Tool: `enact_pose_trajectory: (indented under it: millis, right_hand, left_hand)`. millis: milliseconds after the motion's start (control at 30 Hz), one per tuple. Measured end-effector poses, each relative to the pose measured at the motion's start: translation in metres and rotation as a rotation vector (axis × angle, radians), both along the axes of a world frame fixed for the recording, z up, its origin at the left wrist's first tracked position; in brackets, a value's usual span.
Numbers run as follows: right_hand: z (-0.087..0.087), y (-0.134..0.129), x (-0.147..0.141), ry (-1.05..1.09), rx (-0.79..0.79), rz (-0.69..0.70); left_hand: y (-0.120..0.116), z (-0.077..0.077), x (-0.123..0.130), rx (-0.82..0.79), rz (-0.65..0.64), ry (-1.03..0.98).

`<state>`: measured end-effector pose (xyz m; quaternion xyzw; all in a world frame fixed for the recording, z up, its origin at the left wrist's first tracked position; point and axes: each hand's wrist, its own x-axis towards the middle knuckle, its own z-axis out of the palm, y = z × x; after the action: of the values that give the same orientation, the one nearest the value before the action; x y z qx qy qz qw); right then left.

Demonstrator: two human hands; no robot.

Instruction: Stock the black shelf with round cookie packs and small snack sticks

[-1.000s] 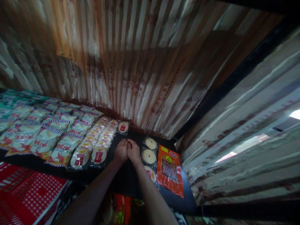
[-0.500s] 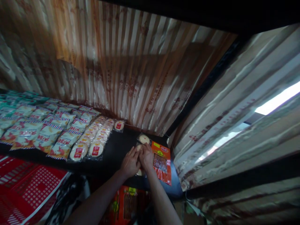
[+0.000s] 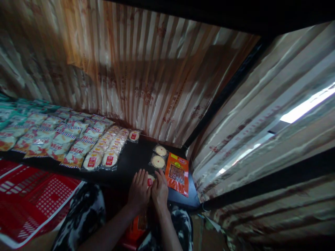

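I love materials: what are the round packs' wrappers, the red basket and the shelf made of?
Wrappers: likely thin clear plastic film, judging by glints and crinkled edges. Red basket: probably moulded plastic, given its regular grid of holes. Shelf: dark, smooth, faintly glossy; painted metal or laminate, I can't tell.

Snack bags [image 3: 61, 144] with striped edges are being supported in overlapping rows by a black shelf [image 3: 128, 157], which is being backed by ridged sheeting [image 3: 146, 69]. A red perforated basket [image 3: 47, 195] is being cropped at the left edge.
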<state>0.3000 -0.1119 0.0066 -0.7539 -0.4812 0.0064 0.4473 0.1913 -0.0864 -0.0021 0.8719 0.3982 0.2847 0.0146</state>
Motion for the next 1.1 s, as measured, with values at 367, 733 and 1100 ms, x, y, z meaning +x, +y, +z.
enact_pose_trajectory:
  millis: [367,733,1100]
  right_hand:
    - [-0.009,-0.039,-0.029,0.143,0.057,0.007]
    - [-0.003,-0.046,-0.031,0.252,0.082,-0.005]
    - [0.001,-0.073,-0.064,0.592,0.124,-0.053]
  left_hand:
    - [-0.019,0.007,-0.042,-0.048,-0.146,-0.017]
    - [-0.029,0.008,-0.055,-0.039,-0.228,0.009]
    - [-0.047,-0.008,-0.063,-0.056,-0.195,-0.055]
